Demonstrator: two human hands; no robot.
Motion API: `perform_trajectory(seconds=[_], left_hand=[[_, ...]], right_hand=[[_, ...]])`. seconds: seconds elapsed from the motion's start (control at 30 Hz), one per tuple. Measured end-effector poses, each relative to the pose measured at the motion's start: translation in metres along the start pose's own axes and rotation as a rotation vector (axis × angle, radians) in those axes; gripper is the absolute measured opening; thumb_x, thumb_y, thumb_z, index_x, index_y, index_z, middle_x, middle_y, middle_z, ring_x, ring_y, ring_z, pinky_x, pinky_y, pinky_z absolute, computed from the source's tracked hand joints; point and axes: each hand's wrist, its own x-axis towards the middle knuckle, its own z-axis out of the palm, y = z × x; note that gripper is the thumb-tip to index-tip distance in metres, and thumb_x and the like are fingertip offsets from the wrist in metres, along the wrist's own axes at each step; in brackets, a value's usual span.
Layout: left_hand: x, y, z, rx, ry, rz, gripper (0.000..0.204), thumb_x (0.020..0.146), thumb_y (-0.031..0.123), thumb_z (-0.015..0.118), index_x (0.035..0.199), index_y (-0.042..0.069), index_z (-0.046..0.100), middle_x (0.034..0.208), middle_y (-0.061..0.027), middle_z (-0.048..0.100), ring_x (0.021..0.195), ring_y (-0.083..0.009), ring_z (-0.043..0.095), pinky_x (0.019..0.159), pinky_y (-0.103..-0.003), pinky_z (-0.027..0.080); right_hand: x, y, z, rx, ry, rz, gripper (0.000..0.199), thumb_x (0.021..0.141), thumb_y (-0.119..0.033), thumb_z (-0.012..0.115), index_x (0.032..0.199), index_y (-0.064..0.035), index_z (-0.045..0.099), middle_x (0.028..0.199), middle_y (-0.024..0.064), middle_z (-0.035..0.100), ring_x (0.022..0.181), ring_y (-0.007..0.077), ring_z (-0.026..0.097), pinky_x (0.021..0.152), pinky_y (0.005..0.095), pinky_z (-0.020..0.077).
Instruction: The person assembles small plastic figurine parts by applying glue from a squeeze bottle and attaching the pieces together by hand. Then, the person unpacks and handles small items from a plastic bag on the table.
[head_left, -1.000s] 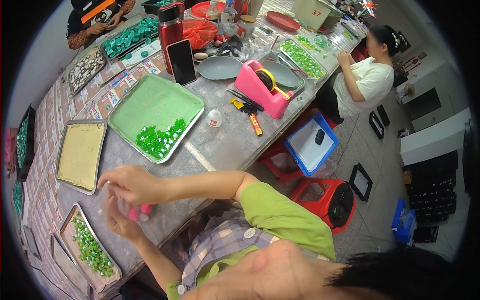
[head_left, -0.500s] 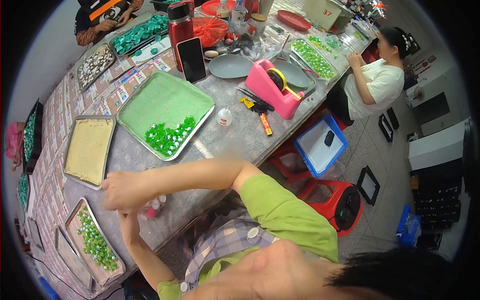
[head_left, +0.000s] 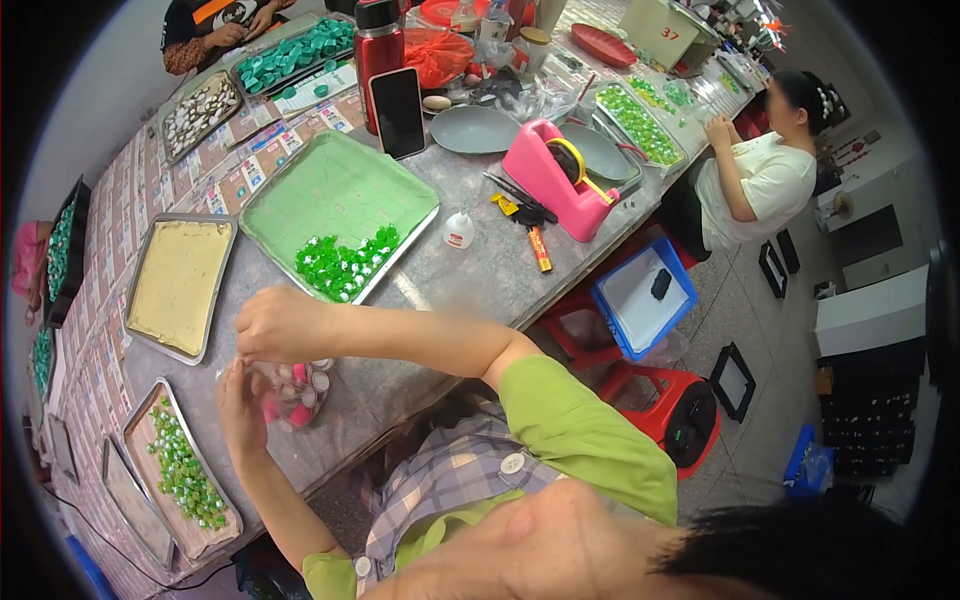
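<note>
My right hand, its fingers curled closed, is held over the table with the forearm stretched to the left. Just below it my left hand reaches up, fingertips pressed together against the right hand's fingers. Whatever they pinch is too small or hidden to make out. Beside both hands stands a clear container with pink and white round pieces, partly covered by my right forearm. A green-lined tray holding green beads with white spots lies beyond the hands. To the left are a cream-coloured tray and a tray of green beads.
A small white bottle, a pink tape dispenser, a propped phone and a red flask stand farther back. Red stools and a blue bin are at the right. Other people sit around the table.
Both hands have shifted slightly to the right and away from me, staying together. The left hand, mostly hidden before, now shows with its fingers raised. More of the clear container shows.
</note>
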Motion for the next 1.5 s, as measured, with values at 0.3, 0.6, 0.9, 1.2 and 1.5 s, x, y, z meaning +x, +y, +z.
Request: perform_trajectory(seconds=[0.3,0.6,0.9,1.2,1.5], left_hand=[[-0.007,0.007,0.000,0.422,-0.016,0.049,0.014,0.078,0.004,0.052,0.091,0.000,0.056,0.082,-0.0050,0.058,0.074,-0.0090,0.052,0.064,-0.023,0.041],[-0.019,0.008,0.034,1.233,0.248,0.525,0.053,0.062,-0.014,0.045,0.111,0.005,0.048,0.078,-0.0091,0.052,0.073,-0.0207,0.051,0.067,-0.029,0.042],[-0.014,-0.008,0.035,1.372,0.297,0.970,0.036,0.065,-0.008,0.054,0.099,0.003,0.055,0.082,-0.0093,0.054,0.074,-0.0231,0.052,0.063,-0.031,0.043],[-0.021,-0.013,0.023,1.122,0.417,0.880,0.021,0.064,-0.004,0.063,0.084,0.001,0.058,0.074,-0.0094,0.056,0.067,-0.0218,0.053,0.059,-0.028,0.043],[-0.036,-0.018,0.014,1.181,0.554,0.794,0.007,0.067,0.002,0.063,0.073,0.002,0.061,0.069,-0.0085,0.054,0.065,-0.0208,0.051,0.058,-0.029,0.041]], right_hand=[[-0.038,-0.027,0.007,-0.010,0.103,-0.133,0.011,0.067,-0.015,0.054,0.064,-0.0056,0.050,0.070,0.0046,0.050,0.069,0.0224,0.050,0.063,0.0329,0.0401],[-0.023,-0.003,0.035,0.646,0.115,0.434,0.026,0.076,-0.009,0.046,0.102,-0.0087,0.050,0.080,0.0120,0.059,0.075,0.0293,0.056,0.063,0.0357,0.0436],[-0.023,0.012,0.028,0.677,-0.176,0.311,0.022,0.067,-0.014,0.056,0.087,-0.0074,0.058,0.069,0.0109,0.058,0.066,0.0299,0.055,0.057,0.0383,0.0422],[-0.010,-0.015,0.008,0.279,0.115,0.167,0.010,0.064,-0.014,0.060,0.069,-0.0065,0.056,0.066,0.0086,0.055,0.066,0.0256,0.054,0.058,0.0337,0.0422],[-0.032,0.020,0.021,0.049,0.089,0.143,0.010,0.065,-0.015,0.061,0.069,-0.0074,0.058,0.067,0.0065,0.055,0.068,0.0244,0.053,0.060,0.0324,0.0431]])
